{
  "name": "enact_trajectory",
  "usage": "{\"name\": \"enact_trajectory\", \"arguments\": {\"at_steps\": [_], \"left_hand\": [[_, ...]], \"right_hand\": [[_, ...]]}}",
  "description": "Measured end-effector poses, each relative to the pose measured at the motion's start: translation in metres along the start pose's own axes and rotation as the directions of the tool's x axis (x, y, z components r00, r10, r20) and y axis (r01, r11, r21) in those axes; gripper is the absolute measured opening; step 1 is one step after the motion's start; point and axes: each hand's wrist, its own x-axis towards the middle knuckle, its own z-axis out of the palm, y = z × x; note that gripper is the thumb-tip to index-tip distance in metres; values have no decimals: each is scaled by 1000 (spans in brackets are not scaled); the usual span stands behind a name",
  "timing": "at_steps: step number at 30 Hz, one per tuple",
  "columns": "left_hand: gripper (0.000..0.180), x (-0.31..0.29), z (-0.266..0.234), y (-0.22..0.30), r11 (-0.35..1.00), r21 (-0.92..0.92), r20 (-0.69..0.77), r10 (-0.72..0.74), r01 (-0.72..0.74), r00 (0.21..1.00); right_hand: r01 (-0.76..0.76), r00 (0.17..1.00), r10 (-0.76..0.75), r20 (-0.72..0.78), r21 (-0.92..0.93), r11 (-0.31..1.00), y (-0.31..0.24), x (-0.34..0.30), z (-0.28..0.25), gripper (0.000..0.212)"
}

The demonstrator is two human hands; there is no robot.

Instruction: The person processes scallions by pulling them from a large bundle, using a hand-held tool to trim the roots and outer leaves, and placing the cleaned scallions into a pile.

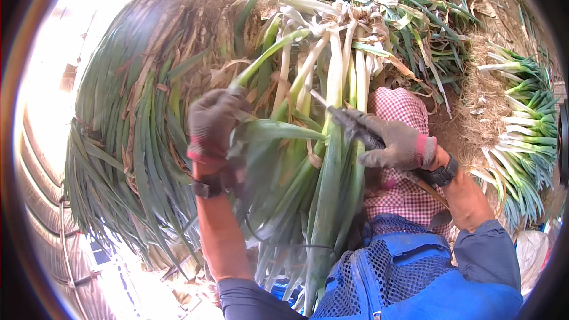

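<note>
My left hand [216,121], in a brown-grey glove with a red cuff, is closed on a green leek leaf [269,56] whose far end bends up and to the right. My right hand [398,143], gloved the same way, grips a black air gun [358,127]. Its thin pale nozzle points up and left, in front of the white leek stalks. Between my hands hangs a bunch of leeks [335,74], white stems at the far end and green leaves trailing toward me. Some leaves beside my left hand are smeared by motion.
A big heap of long leeks [136,118] lies at the left. Stripped leaves [403,9] are piled at the far side. More leeks [521,133] lie in a row at the right, roots inward. Red-checked cloth [403,195] covers my leg. A hose [434,192] runs beneath my right wrist.
</note>
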Motion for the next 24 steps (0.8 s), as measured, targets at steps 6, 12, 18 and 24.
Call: {"name": "enact_trajectory", "arguments": {"at_steps": [6, 12, 18, 24], "left_hand": [[33, 36, -60, -10, 857, 505, -522, 401, -106, 753], [56, -17, 17, -59, 690, 714, 65, 106, -120, 992], [66, -44, 96, -62, 365, 931, 132, -265, -27, 955], [60, -48, 95, -42, 898, 421, 204, -228, 125, 952]], "right_hand": [[125, 992, -126, 4, 79, 989, 9, -25, -12, 109], [-126, 992, 126, 6, 61, 990, 19, -40, -9, 105], [-49, 969, 48, -244, 0, 999, 50, -55, -7, 106], [-635, 654, 458, -602, -106, 765, 123, -94, -36, 101]]}}
